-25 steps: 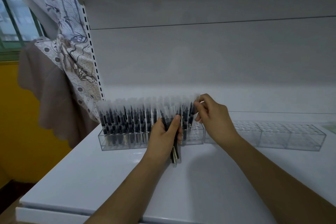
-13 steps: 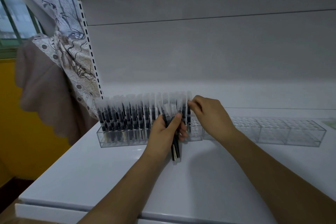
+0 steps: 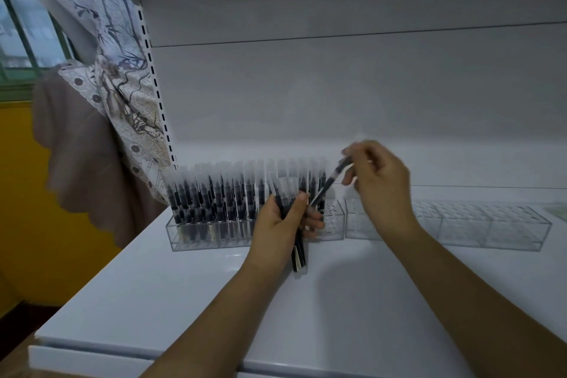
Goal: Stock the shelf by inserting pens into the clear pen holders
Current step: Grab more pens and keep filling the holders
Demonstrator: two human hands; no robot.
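Standing in tight upright rows, the shelved pens (image 3: 221, 196) fill most of the left clear pen holder (image 3: 196, 235), a long transparent box sitting on the white shelf (image 3: 190, 294) near its back wall. Each pen has a dark barrel and a frosted, pale cap pointing up (the caps blur together into a whitish band). Only the holder's rightmost section, just beside the hands, shows bare slots. A second clear holder (image 3: 491, 227) sits just to the right of the first, its grid of slots showing no pens.

The left hand (image 3: 280, 232) is wrapped around a bundle of pens (image 3: 299, 252), held roughly upright in front of the first holder, the dark lower ends sticking out below the palm toward the shelf. The right hand (image 3: 379, 186) pinches a single pen (image 3: 329, 182) near its upper end; that pen is tilted, its lower end slanting down-left toward the bundle, and it is motion-blurred.

At far left, a patterned curtain (image 3: 116, 77) hangs beside a perforated shelf upright (image 3: 156, 92).
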